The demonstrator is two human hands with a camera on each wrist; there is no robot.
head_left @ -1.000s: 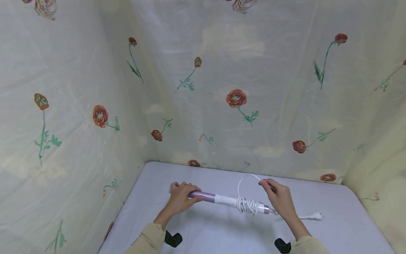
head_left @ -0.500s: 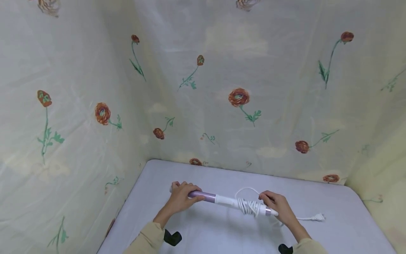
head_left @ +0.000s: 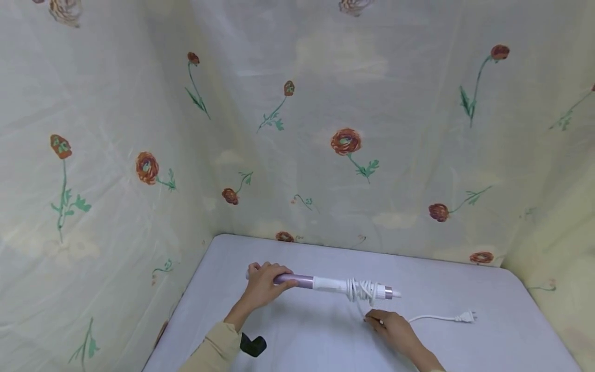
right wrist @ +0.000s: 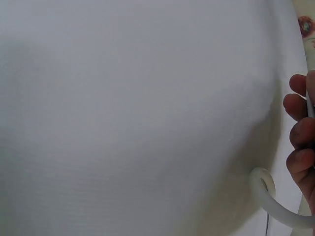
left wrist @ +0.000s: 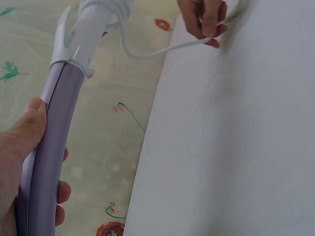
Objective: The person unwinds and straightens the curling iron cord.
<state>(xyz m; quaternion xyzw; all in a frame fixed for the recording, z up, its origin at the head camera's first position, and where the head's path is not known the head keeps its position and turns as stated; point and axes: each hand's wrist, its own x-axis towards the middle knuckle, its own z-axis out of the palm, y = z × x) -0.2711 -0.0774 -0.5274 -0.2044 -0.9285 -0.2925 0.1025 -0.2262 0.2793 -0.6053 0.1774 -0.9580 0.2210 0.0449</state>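
A curling iron point(head_left: 327, 284) with a purple barrel and white handle is held above the table, pointing left to right. My left hand point(head_left: 266, 283) grips it by the barrel; in the left wrist view the thumb and fingers wrap around the barrel point(left wrist: 56, 123). White cord point(head_left: 361, 290) is wound in several turns around the handle. Below those turns, my right hand point(head_left: 392, 330) pinches the cord's loose length. The left wrist view shows this cord point(left wrist: 147, 55) running from the handle to the right hand point(left wrist: 203, 17). Curled fingers point(right wrist: 301, 132) show at the right wrist view's edge.
The cord's white two-pin plug point(head_left: 465, 316) lies on the table to the right. The white table point(head_left: 307, 336) has rounded back corners. Flower-printed cloth point(head_left: 395, 155) hangs behind it and at both sides.
My right hand has moved from behind the curling iron down to its near side, bringing the cord around the handle. The left hand keeps its grip on the barrel.
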